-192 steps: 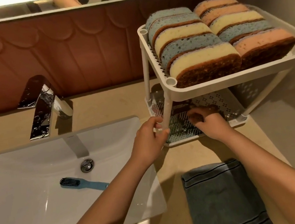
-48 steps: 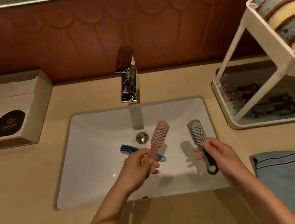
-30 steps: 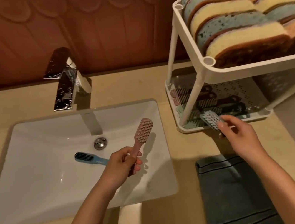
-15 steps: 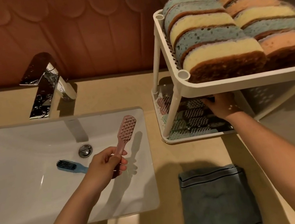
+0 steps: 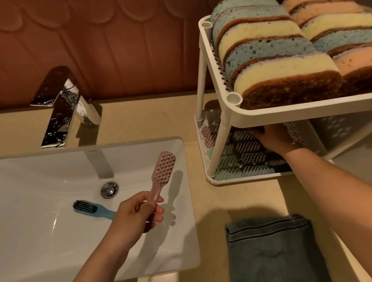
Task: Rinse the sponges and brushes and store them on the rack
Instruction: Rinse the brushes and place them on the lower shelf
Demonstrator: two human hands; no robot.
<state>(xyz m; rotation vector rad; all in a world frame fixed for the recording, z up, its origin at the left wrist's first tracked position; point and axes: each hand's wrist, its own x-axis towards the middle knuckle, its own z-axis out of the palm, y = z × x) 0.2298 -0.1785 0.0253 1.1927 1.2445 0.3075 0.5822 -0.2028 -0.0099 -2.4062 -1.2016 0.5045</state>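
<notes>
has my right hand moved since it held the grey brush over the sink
Yes. The right hand has gone rightward, away from the sink, and now reaches into the lower shelf of the rack.

My right hand [image 5: 275,139] is filling the low gap under the top shelf [image 5: 310,109]. A slanted white post [image 5: 218,146] is blocking its left side; brushes [image 5: 246,146] are covering the bottom shelf [image 5: 243,179]. The sink [image 5: 26,253] is giving room around the blue brush [image 5: 93,208] and the pink brush [image 5: 161,169] in my left hand [image 5: 131,217].
</notes>
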